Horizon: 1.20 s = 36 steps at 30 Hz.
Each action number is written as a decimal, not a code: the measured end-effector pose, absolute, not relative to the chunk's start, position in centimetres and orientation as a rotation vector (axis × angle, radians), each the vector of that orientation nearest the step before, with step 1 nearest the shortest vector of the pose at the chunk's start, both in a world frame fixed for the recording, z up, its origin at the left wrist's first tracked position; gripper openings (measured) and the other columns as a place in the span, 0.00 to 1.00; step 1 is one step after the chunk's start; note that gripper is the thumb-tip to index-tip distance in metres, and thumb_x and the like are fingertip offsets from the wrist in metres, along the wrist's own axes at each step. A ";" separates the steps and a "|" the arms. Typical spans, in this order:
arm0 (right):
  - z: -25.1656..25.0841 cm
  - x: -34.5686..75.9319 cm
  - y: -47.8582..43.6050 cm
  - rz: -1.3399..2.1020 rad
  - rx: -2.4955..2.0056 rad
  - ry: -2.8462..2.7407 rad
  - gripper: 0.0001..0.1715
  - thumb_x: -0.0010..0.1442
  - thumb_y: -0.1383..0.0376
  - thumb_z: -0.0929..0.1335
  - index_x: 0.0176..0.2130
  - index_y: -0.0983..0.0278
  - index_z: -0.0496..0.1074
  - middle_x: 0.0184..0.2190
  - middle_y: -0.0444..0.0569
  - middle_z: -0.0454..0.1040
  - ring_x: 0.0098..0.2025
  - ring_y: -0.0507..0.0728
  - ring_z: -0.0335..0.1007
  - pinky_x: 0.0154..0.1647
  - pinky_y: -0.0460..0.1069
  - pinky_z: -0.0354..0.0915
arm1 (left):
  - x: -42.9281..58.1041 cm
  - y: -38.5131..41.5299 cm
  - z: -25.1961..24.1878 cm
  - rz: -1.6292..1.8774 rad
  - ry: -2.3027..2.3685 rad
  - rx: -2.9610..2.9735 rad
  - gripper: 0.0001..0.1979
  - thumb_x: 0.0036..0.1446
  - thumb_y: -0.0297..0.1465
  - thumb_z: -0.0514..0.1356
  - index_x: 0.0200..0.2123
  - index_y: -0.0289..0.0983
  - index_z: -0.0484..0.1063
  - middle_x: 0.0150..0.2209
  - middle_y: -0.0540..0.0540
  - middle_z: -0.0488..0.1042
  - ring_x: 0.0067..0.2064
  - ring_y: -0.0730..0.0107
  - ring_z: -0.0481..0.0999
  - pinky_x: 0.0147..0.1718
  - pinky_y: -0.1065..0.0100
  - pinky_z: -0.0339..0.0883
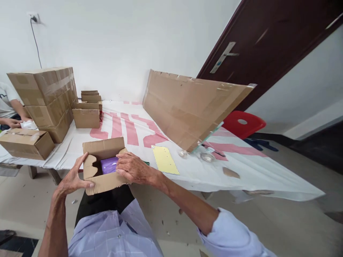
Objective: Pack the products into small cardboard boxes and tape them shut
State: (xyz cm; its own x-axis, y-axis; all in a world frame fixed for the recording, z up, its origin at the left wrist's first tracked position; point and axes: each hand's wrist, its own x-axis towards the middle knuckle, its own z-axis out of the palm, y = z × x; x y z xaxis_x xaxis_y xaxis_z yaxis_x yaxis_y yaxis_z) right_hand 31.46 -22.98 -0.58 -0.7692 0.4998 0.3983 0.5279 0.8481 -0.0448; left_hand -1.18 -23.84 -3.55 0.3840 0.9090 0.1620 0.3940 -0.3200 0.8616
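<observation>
A small open cardboard box is at the table's front edge, above my lap, with its flaps raised. Inside it lies a shiny purple package, partly covered by my right hand. My left hand grips the box's left side, thumb along the front flap and fingers up at the back corner. My right hand has its fingers bent over the right side of the box, at the flap there. Just right of that hand, a yellow sheet lies flat on the table.
Taped cartons are stacked at the left, with another carton in front. Open small boxes stand behind. A large cardboard panel leans over the table. A red stool and another person's hand are farther off.
</observation>
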 end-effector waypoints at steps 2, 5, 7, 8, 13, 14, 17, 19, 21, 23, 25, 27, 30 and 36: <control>-0.2 31.7 -22.5 -0.206 -0.770 -2.637 0.11 0.71 0.64 0.71 0.34 0.62 0.80 0.39 0.52 0.82 0.54 0.63 0.75 0.62 0.60 0.68 | -1.3 -23.8 -3.7 0.863 1.117 1.882 0.63 0.47 0.54 0.77 0.79 0.48 0.50 0.77 0.35 0.54 0.75 0.33 0.59 0.66 0.39 0.68; 0.8 32.9 -22.7 -0.422 -0.865 -2.542 0.11 0.71 0.63 0.72 0.34 0.62 0.79 0.40 0.55 0.80 0.54 0.65 0.72 0.61 0.62 0.67 | -1.4 -23.8 -3.9 0.860 1.117 1.897 0.62 0.48 0.52 0.77 0.79 0.48 0.50 0.77 0.35 0.54 0.75 0.33 0.59 0.66 0.40 0.68; 1.3 34.0 -22.8 -0.522 -0.994 -2.525 0.10 0.71 0.64 0.72 0.36 0.62 0.80 0.39 0.55 0.80 0.53 0.66 0.71 0.59 0.62 0.66 | -1.4 -23.8 -3.9 0.863 1.129 1.916 0.62 0.47 0.52 0.77 0.79 0.49 0.51 0.77 0.36 0.55 0.75 0.33 0.59 0.67 0.40 0.66; 1.4 34.5 -22.9 -0.549 -1.064 -2.543 0.09 0.70 0.64 0.72 0.36 0.63 0.80 0.38 0.55 0.80 0.51 0.66 0.70 0.57 0.61 0.66 | -1.3 -23.8 -3.9 0.866 1.137 1.923 0.62 0.47 0.53 0.77 0.79 0.49 0.51 0.77 0.36 0.55 0.75 0.34 0.60 0.68 0.40 0.65; 0.8 34.9 -22.4 -0.540 -1.310 -2.636 0.06 0.66 0.63 0.77 0.39 0.64 0.82 0.36 0.55 0.80 0.46 0.65 0.72 0.52 0.59 0.66 | -1.0 -23.7 -3.8 0.873 1.146 1.906 0.63 0.47 0.56 0.76 0.79 0.48 0.50 0.78 0.35 0.54 0.76 0.34 0.59 0.68 0.40 0.66; 0.7 34.7 -22.2 -0.538 -1.326 -2.631 0.07 0.65 0.62 0.78 0.40 0.64 0.82 0.37 0.55 0.81 0.46 0.65 0.73 0.52 0.58 0.66 | -1.0 -23.7 -3.8 0.878 1.141 1.891 0.63 0.48 0.57 0.75 0.79 0.47 0.49 0.78 0.35 0.53 0.76 0.33 0.58 0.67 0.41 0.67; 0.6 33.8 -21.8 -0.496 -1.334 -2.629 0.09 0.63 0.61 0.80 0.40 0.64 0.82 0.41 0.55 0.81 0.46 0.63 0.75 0.50 0.56 0.67 | -1.1 -23.6 -4.2 0.918 1.114 1.824 0.64 0.48 0.62 0.72 0.80 0.46 0.49 0.80 0.34 0.50 0.77 0.32 0.55 0.67 0.43 0.67; 0.7 33.4 -21.3 -0.421 -1.302 -2.675 0.11 0.62 0.60 0.81 0.40 0.64 0.82 0.42 0.55 0.81 0.46 0.62 0.76 0.49 0.54 0.68 | -1.5 -23.4 -4.8 0.946 1.049 1.771 0.66 0.47 0.65 0.71 0.80 0.45 0.47 0.80 0.33 0.48 0.79 0.32 0.52 0.68 0.44 0.65; 0.8 33.2 -20.7 -0.340 -1.274 -2.728 0.12 0.61 0.59 0.81 0.40 0.64 0.82 0.42 0.53 0.81 0.47 0.62 0.76 0.48 0.53 0.67 | -1.9 -23.2 -5.6 0.980 0.946 1.716 0.70 0.43 0.66 0.72 0.80 0.46 0.45 0.81 0.32 0.46 0.80 0.33 0.48 0.68 0.46 0.65; 0.9 33.1 -20.0 -0.282 -1.271 -2.762 0.14 0.60 0.58 0.82 0.39 0.64 0.82 0.41 0.53 0.81 0.47 0.62 0.76 0.47 0.52 0.67 | -2.3 -23.0 -6.5 1.010 0.872 1.670 0.76 0.37 0.67 0.74 0.81 0.47 0.43 0.81 0.31 0.44 0.80 0.33 0.46 0.68 0.46 0.65; 1.0 32.9 -19.4 -0.241 -1.290 -2.788 0.15 0.60 0.57 0.82 0.40 0.64 0.83 0.40 0.53 0.81 0.47 0.61 0.75 0.46 0.52 0.66 | -2.4 -23.0 -7.1 1.011 0.880 1.649 0.79 0.33 0.65 0.76 0.81 0.48 0.41 0.81 0.30 0.44 0.80 0.32 0.45 0.68 0.44 0.65; 1.3 32.6 -18.8 -0.206 -1.312 -2.844 0.16 0.61 0.56 0.81 0.41 0.64 0.82 0.41 0.53 0.81 0.48 0.62 0.75 0.46 0.52 0.65 | -2.1 -23.1 -7.3 0.984 0.950 1.666 0.78 0.36 0.60 0.79 0.81 0.48 0.39 0.81 0.30 0.44 0.80 0.32 0.46 0.69 0.43 0.64; 2.0 31.5 -18.4 -0.167 -1.368 -2.964 0.18 0.64 0.53 0.79 0.43 0.65 0.82 0.43 0.54 0.81 0.51 0.64 0.75 0.47 0.53 0.65 | -1.3 -23.4 -7.0 0.975 1.050 1.733 0.72 0.45 0.51 0.80 0.81 0.48 0.38 0.80 0.31 0.47 0.80 0.34 0.50 0.69 0.45 0.63; 2.4 29.1 -18.3 -0.040 -1.396 -3.140 0.17 0.64 0.60 0.78 0.50 0.66 0.81 0.51 0.58 0.81 0.55 0.67 0.76 0.48 0.53 0.67 | -0.3 -23.7 -6.8 1.011 1.101 1.813 0.70 0.47 0.43 0.79 0.81 0.48 0.36 0.79 0.31 0.51 0.78 0.34 0.54 0.65 0.44 0.66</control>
